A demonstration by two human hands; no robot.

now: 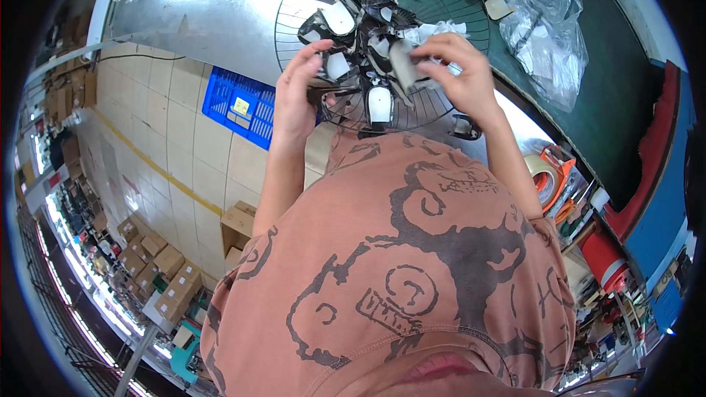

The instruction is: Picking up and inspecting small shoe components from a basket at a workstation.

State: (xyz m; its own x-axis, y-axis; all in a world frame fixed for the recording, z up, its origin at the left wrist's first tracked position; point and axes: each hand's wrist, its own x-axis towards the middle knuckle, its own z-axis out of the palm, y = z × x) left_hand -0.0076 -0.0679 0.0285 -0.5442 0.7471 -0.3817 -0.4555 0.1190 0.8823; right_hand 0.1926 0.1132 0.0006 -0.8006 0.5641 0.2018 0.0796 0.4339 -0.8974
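A round wire basket (283, 38) holds a heap of black pieces with pale rounded pads (380, 105), which look like sandals or small shoes. At the heap's left side is my left hand (296, 95), its fingers and thumb apart beside a black piece with a white pad (337, 66). My right hand (462, 77) is over the right side, its thumb and fingers closed at the edge of a long greyish-beige piece (403, 64) that is smeared by motion. Crumpled white paper (441, 29) lies just behind those fingers.
Right of the basket, a clear plastic bag (544, 37) rests on the green surface (618, 114) beside a pale-padded piece (498, 6). A blue crate (239, 106) stands low at left. Tape rolls (543, 176) sit near my right forearm, and cardboard boxes (169, 261) stand on the floor.
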